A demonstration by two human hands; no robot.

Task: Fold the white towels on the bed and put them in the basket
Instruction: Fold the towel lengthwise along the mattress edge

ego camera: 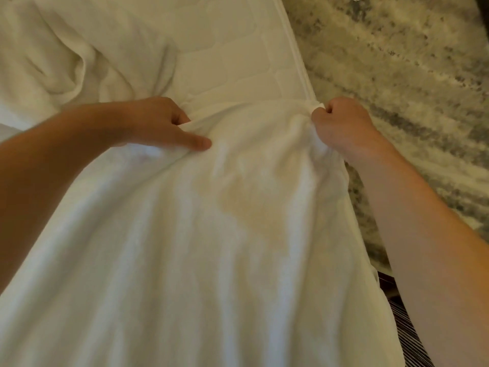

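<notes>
A large white towel (201, 247) hangs stretched between my hands and fills the lower half of the view, falling toward me. My left hand (158, 123) pinches its top edge on the left, thumb lying along the cloth. My right hand (341, 125) grips the other top corner in a fist, above the edge of the bed (238, 54). A second crumpled white towel (66, 62) lies on the bed at the upper left. No basket is in sight.
The quilted white mattress runs up the middle, its piped edge slanting from top centre down to my right hand. A mottled grey and cream carpet (397, 75) covers the floor on the right. A dark striped thing (407, 335) shows at the lower right.
</notes>
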